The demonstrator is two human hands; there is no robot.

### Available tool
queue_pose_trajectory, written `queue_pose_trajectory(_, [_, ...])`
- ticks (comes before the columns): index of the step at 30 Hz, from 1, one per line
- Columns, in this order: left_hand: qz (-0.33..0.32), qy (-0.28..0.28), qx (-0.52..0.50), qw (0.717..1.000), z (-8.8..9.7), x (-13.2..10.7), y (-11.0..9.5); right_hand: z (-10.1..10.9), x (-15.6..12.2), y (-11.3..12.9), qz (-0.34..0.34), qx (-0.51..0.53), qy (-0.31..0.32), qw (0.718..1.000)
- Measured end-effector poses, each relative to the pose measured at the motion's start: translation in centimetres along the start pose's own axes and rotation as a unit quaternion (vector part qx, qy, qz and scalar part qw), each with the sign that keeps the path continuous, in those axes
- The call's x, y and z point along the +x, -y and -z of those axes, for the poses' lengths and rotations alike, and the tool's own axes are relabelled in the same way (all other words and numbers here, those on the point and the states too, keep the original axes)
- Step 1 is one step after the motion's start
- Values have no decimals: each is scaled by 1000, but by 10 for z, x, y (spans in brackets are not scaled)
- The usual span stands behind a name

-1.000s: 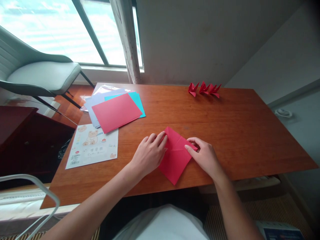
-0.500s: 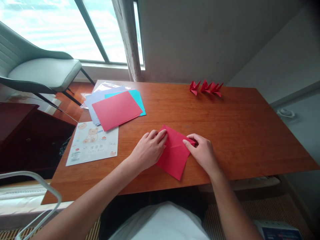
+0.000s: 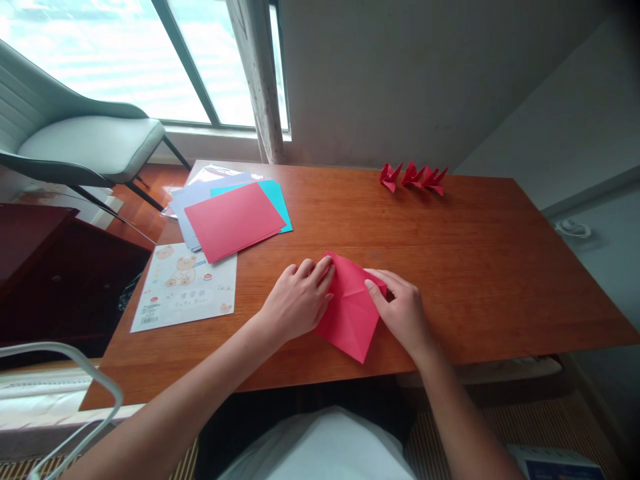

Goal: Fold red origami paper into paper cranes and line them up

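Note:
A creased sheet of red paper lies turned cornerwise near the table's front edge, its right side lifted a little. My left hand rests flat on its left part, fingers stretched out and pressing it down. At the right corner, my right hand pinches the paper between thumb and fingers. Three small folded red paper figures stand in a row at the back of the table.
Red sheets lie over turquoise sheets and pale lilac ones at the back left. A printed bear sheet is in front of them. A grey chair stands beyond the wooden table's left end.
My right hand has moved slightly left, bringing the paper's right corner inward. The paper now bulges along its creases. My left hand has stayed in place.

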State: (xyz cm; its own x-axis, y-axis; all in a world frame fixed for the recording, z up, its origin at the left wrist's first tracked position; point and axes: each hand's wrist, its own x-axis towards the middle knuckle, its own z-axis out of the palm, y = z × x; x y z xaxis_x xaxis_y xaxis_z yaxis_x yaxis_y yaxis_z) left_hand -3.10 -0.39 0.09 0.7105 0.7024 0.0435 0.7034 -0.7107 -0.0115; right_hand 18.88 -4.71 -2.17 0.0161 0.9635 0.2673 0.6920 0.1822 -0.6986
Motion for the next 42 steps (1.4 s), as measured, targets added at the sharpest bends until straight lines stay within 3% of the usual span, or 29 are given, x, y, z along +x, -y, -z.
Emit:
queue_pose_trajectory(6, [6,10,10,1000,3,3,3,1,-6,-7,178,-109,61,976])
queue_pose_trajectory(13, [2,9,-12,1000,1,3,5,7,-3,-12,278,-136,116,944])
queue_pose_trajectory(21, [0,18,17,1000,0,2,3,1,-2,-8,337,-188,113,916])
queue_pose_trajectory(35, [-7,25,18,999,-2,3,5,6,-1,-9,355,-180,153,904])
queue_pose_trajectory(42, [-8,25,23,999,-1,3,5,7,5,-11,392,-175,144,892])
